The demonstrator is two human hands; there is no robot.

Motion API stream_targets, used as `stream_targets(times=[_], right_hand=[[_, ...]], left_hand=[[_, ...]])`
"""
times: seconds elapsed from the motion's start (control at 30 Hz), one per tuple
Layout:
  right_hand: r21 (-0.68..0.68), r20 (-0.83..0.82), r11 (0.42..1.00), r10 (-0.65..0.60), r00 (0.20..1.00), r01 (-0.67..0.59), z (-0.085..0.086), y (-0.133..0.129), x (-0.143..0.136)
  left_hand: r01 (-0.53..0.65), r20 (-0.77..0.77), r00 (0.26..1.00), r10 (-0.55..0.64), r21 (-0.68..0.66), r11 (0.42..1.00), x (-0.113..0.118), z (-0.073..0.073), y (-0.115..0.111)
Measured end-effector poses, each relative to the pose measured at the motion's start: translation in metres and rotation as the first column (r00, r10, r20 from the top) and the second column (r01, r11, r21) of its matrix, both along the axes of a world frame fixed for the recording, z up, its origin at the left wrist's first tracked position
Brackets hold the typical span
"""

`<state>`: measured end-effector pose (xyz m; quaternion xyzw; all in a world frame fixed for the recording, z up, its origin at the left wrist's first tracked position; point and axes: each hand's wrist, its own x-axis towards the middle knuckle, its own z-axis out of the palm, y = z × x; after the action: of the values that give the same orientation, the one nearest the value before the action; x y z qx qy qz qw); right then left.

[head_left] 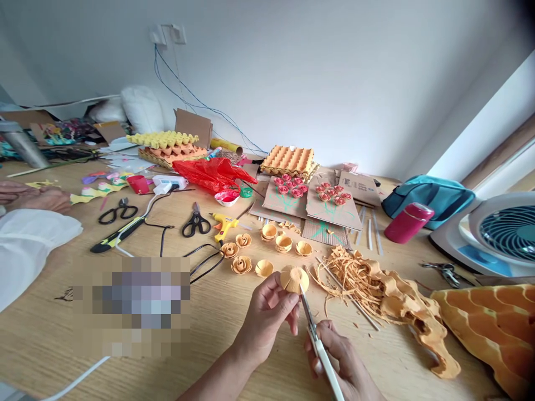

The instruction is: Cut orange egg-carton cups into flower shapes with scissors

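Observation:
My left hand (pixel 271 309) pinches a tan egg-carton cup (pixel 294 278), its base facing me and slits cut in its side. In my right hand (pixel 343 353) is a pair of scissors (pixel 321 348) with a white handle, its blade tips touching the cup's edge. Beyond my hands lie several cut cups (pixel 283 243) and a few rolled carton roses (pixel 241 264). A heap of carton strips and scraps (pixel 355 275) spreads to the right, beside a partly cut carton piece (pixel 403 292).
A yellow glue gun (pixel 224 225) and black scissors (pixel 196 223) lie left of the cups. Cardboard panels with red flowers (pixel 334 203), egg trays (pixel 287 160) and a red bag (pixel 213 174) are behind. At right are a bottle (pixel 408 223) and fan (pixel 501 234). A co-worker's hands (pixel 39 199) show at left.

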<state>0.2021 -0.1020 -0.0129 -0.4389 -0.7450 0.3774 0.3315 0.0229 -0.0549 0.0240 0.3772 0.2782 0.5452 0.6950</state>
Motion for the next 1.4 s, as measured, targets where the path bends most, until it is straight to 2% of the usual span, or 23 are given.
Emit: stream_targets(times=[0.13, 0.37, 0.97, 1.4], right_hand=[[-0.104, -0.078, 0.994, 0.017, 0.997, -0.025, -0.0015, -0.0029, -0.0021], [-0.146, -0.113, 0.989, 0.006, 0.994, -0.023, -0.0026, -0.0041, -0.0046], [-0.152, -0.059, 0.988, 0.004, 0.998, -0.013, 0.0022, -0.0048, -0.0045], [-0.18, -0.087, 0.984, -0.013, 0.996, -0.003, -0.0035, -0.0057, -0.0048]], left_hand=[[-0.022, 0.012, 1.0, 0.023, -0.072, 0.997, 0.0037, 0.0057, -0.0017], [-0.038, 0.018, 0.999, 0.041, -0.161, 0.986, 0.0053, 0.0063, -0.0024], [-0.008, 0.079, 0.997, 0.024, -0.194, 0.981, 0.006, 0.0056, -0.0032], [0.0, 0.097, 0.995, 0.021, -0.208, 0.978, 0.0058, 0.001, -0.0006]])
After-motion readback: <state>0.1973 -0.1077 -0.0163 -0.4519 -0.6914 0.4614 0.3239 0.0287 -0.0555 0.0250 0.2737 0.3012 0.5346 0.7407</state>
